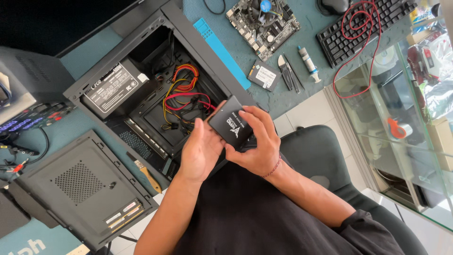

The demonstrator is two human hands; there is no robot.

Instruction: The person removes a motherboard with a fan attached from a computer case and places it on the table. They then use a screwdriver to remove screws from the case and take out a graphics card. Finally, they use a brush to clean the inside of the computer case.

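Side panel [82,189]: lower left of the frame I see the grey case cover lying flat, off the machine, with a small brush [145,172] just beside its right edge.
Open case [155,28]: centre left, the black computer case lies on its side; I can see the power supply [113,87] seated in it and loose red and yellow cables [181,92] bunched in the middle.
Left hand [200,151]: fingers closed along the left edge of the black drive, thumb side toward the case.
Black drive [230,123]: a flat square unit, held tilted just over the case's lower right corner, centre frame.
Right hand [257,141]: fingers wrapped over the drive's right edge, clamped on it too.
Motherboard [263,23]: top centre, out on the teal mat, well apart from the case.
Second drive [264,75]: lying loose beside pliers [288,71] and a paste syringe [309,63].
Progress: I judge the case opened and the drive in hand but not yet mounted; board and cabling look unfinished.
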